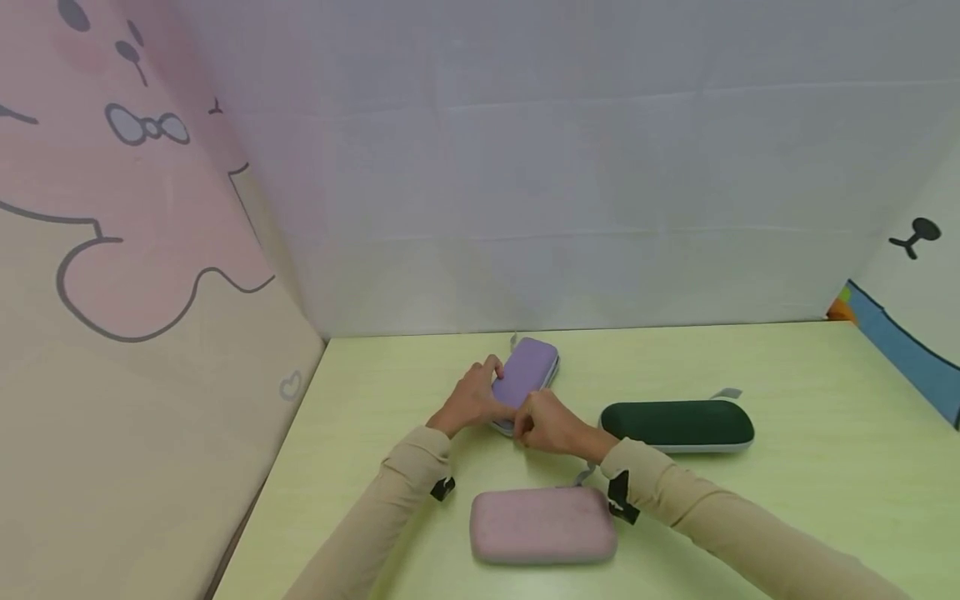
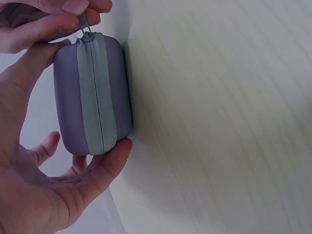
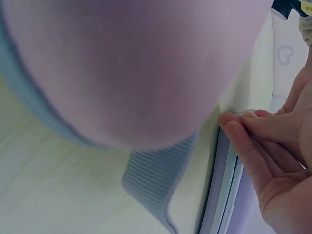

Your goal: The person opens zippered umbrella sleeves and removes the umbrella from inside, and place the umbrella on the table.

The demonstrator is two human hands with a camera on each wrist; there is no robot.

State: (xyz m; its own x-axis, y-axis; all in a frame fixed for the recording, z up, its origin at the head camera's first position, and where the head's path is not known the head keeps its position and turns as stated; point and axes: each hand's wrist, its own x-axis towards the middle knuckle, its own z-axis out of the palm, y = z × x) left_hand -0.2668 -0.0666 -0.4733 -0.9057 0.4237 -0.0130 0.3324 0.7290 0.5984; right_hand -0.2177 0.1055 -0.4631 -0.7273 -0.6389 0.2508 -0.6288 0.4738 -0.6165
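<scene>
A small purple zip case [image 1: 527,367] lies near the back of the pale yellow-green table. My left hand [image 1: 472,398] grips it, thumb along the near end and fingers around its side; the left wrist view shows fingers at both edges of the case [image 2: 68,97]. The grey zip [image 2: 97,97] along that end is closed. At one end of it, my right hand [image 1: 551,425] pinches the zipper pull [image 2: 84,22] between thumb and fingertips. In the right wrist view the right hand [image 3: 278,165] is beside the case's zip edge.
A pink case [image 1: 543,525] with a grey strap [image 3: 158,175] lies at the front, between my forearms. To the right, a dark green case [image 1: 678,423] sits just beyond my right wrist. A white wall sheet [image 1: 570,208] hangs behind the table [image 1: 825,483].
</scene>
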